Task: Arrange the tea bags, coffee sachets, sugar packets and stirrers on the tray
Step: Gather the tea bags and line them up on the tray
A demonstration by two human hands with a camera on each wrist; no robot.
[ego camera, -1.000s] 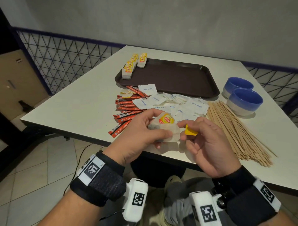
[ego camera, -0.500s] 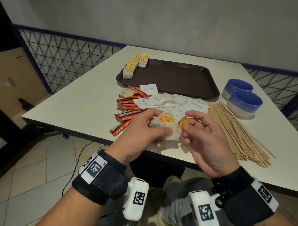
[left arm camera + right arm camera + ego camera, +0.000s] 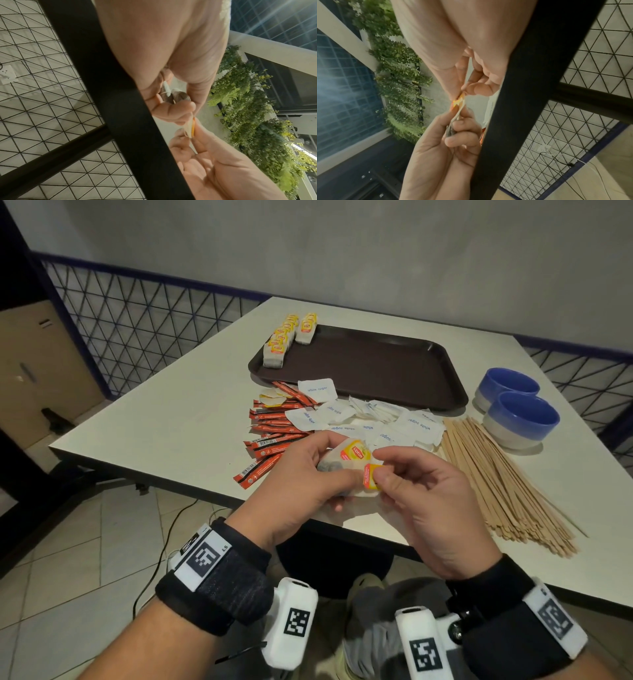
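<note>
While left hand [image 3: 301, 474] grips tea bag [image 3: 337, 463], right hand [image 3: 424, 501] pinches its orange tag [image 3: 370, 476].

Grey wall [image 3: 342, 244] w/ blue trim, black mesh railing [image 3: 144, 320], beige tile floor [image 3: 85, 559], white table [image 3: 154, 422], cardboard box [image 3: 37, 371]

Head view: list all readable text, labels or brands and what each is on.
"Lipton": yellow tag on the tea bag gripped in the left hand.
"white sugar": white sugar packets on the table.
"LS": left wristband.
Too small or blurred: the tag pinched in the right hand, orange coffee sachets, tea bags on the tray.
</note>
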